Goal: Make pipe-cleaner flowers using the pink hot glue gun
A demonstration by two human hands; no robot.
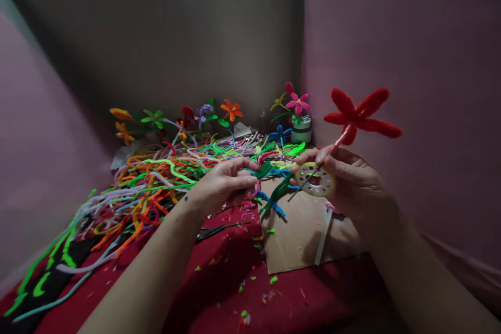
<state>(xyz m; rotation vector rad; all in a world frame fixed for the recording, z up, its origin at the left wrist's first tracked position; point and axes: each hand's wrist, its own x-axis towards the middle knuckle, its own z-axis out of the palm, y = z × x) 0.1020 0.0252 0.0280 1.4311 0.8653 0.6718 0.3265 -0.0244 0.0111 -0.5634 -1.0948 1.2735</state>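
Observation:
My right hand [348, 177] is closed on the stem of a red pipe-cleaner flower [362, 114], which stands up to the right against the pink wall. A pale roll of tape [315, 179] rests against the same hand's fingers. My left hand [227, 183] is closed in a pinch on a green pipe cleaner [274, 193] that runs across toward the flower's stem. Both hands hover over a brown cardboard sheet [297, 235] on the red cloth.
A big heap of coloured pipe cleaners [156, 182] spreads left and behind. Finished flowers [230, 109] stand along the back wall, some in a small pot [301, 129]. A white strip [324, 237] lies on the cardboard. Cut scraps litter the red cloth [235, 282].

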